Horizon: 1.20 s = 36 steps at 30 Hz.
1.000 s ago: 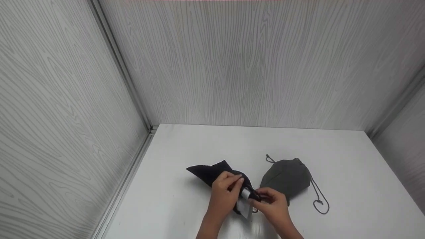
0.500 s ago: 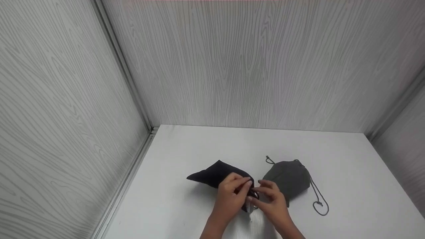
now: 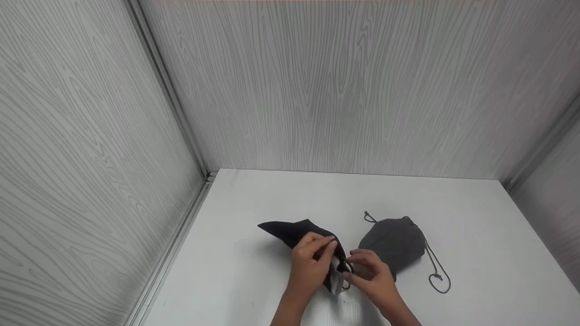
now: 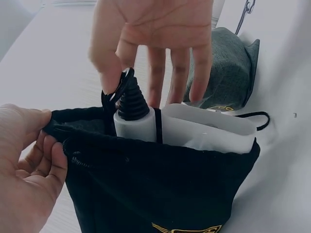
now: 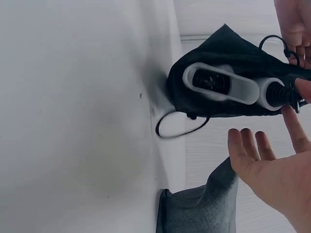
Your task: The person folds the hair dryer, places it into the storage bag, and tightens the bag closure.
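My left hand [image 3: 309,265] pinches the rim of a black drawstring pouch [image 4: 150,182], whose mouth faces right in the head view. Two white parts stick out of that mouth: a round end [image 4: 132,127] and a wider, flattened oval piece [image 4: 209,127], dark inside in the right wrist view. From the round end rises a ribbed black cord sleeve [image 4: 133,101] with looped black cord. My right hand [image 3: 372,274] pinches this cord between thumb and index finger; its other fingers extend beyond the pouch mouth. The pouch covers the lower portion of the white parts.
A grey drawstring bag [image 3: 398,242] lies on the white table [image 3: 204,253] right behind my right hand, its cord loop [image 3: 438,280] trailing to the right. Wood-patterned panels [image 3: 317,90] enclose the table at the back and sides.
The pouch and left hand shifted right, then slightly back left, and the pouch mouth shows more again. My right hand stays at the cord, its fingers slightly shifted.
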### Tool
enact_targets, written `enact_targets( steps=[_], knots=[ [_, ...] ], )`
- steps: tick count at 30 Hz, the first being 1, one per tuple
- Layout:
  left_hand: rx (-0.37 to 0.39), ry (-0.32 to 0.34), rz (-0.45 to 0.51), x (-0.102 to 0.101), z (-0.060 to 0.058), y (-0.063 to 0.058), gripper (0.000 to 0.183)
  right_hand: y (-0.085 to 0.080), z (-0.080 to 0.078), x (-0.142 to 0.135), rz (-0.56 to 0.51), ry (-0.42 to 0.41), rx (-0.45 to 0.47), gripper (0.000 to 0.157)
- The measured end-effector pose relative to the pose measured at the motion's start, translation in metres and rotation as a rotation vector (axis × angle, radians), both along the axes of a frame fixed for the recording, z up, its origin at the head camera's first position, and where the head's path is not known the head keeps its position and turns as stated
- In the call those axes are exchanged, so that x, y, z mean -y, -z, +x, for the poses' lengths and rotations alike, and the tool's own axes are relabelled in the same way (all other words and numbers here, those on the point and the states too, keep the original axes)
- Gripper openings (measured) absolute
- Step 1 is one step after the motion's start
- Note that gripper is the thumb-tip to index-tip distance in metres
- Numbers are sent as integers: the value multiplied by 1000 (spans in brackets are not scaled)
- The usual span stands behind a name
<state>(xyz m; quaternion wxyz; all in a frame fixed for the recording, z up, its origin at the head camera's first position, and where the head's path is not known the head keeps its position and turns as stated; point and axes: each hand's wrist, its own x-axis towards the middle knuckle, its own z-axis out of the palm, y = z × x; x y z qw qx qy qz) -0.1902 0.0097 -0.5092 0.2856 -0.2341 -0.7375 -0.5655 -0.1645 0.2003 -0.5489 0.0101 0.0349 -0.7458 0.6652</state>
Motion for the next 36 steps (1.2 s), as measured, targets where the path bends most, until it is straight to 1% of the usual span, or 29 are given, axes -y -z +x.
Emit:
enact_targets(
  steps=[3,7,11,13,16,19,22,24,28,31,34,36],
  knots=[
    [6,-12,19,1,0,0,12,2,1,-4,-9,14,14,32],
    [36,-22,35,2,-1,-1,12,5,1,-9,-29,-41,11,25],
    [27,-21,17,1,-1,-2,13,7,0,-9,-24,-74,-27,20],
    [25,-2,6,-1,1,-2,13,7,0,-8,-19,-69,-47,20],
    [15,42,-10,-5,3,-3,13,7,-2,-4,-23,-49,-95,20],
    [-14,82,-27,-10,4,-2,13,6,-4,0,-9,4,-127,20],
    [-23,111,-26,-15,5,-2,13,6,-7,2,14,49,-139,21],
    [-19,130,-31,-16,6,-1,14,5,-8,2,22,55,-138,21],
    [-12,177,-47,-19,8,-1,16,4,-9,3,6,39,-145,26],
    [-19,200,-65,-21,10,-1,16,3,-8,6,-11,51,-126,30],
    [-11,218,-71,-24,12,-1,15,1,-8,9,-25,76,-109,25],
    [-10,229,-79,-25,13,-2,15,0,-9,10,-29,109,-104,19]
  ],
)
